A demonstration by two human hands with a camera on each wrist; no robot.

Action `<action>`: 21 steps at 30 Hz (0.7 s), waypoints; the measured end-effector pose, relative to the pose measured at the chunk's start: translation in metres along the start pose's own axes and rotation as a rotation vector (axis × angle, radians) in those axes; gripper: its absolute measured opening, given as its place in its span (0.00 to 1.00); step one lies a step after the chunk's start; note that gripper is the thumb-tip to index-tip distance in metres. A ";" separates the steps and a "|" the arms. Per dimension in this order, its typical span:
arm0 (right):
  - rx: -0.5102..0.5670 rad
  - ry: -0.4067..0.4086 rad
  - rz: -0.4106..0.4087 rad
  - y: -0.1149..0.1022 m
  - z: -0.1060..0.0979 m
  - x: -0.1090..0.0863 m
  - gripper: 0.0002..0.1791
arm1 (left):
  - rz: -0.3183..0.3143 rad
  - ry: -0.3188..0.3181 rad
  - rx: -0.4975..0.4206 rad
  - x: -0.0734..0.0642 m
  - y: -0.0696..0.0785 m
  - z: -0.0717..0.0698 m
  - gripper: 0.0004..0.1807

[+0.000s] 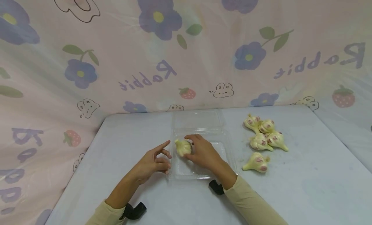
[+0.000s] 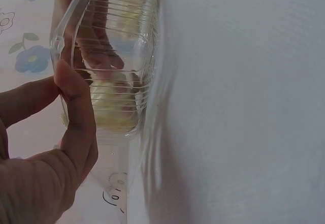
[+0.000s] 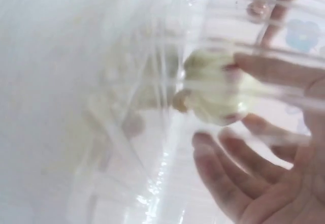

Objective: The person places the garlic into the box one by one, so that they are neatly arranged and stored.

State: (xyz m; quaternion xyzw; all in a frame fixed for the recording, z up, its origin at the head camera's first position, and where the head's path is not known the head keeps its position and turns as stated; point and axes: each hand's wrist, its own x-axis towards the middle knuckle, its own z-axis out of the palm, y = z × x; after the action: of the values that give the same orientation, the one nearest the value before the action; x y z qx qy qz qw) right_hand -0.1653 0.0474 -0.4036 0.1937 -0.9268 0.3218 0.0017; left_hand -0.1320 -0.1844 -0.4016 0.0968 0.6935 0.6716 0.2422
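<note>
A pale garlic bulb [image 1: 183, 148] sits at the left side of a clear plastic clamshell box [image 1: 200, 177]. My right hand [image 1: 203, 152] reaches over the box and pinches this bulb between thumb and fingers. In the right wrist view the bulb [image 3: 218, 89] shows reddish streaks through the clear plastic wall. At the box's left edge is my left hand [image 1: 155, 162], fingers spread and loosely bent. The left wrist view has its fingertips right at the box rim [image 2: 60, 41], with the bulb [image 2: 114, 104] behind the ribbed wall.
The hinged lid [image 1: 199, 120] lies back, away from me. Several more garlic bulbs [image 1: 259, 141] are clustered on the white table [image 1: 305, 186] to the right, one bulb [image 1: 257, 162] nearer me. A patterned curtain [image 1: 197, 57] rises behind the table. Black wrist mounts [image 1: 136, 211] hang below the sleeves.
</note>
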 end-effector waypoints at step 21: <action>0.024 0.017 -0.034 0.000 0.000 0.000 0.27 | -0.010 0.003 -0.002 0.001 0.000 0.000 0.50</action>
State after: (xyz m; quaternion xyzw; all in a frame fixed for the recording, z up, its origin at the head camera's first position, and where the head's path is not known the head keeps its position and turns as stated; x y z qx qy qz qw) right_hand -0.1650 0.0469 -0.4037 0.2066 -0.9194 0.3345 0.0125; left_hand -0.1331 -0.1840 -0.4021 0.0922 0.6935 0.6713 0.2448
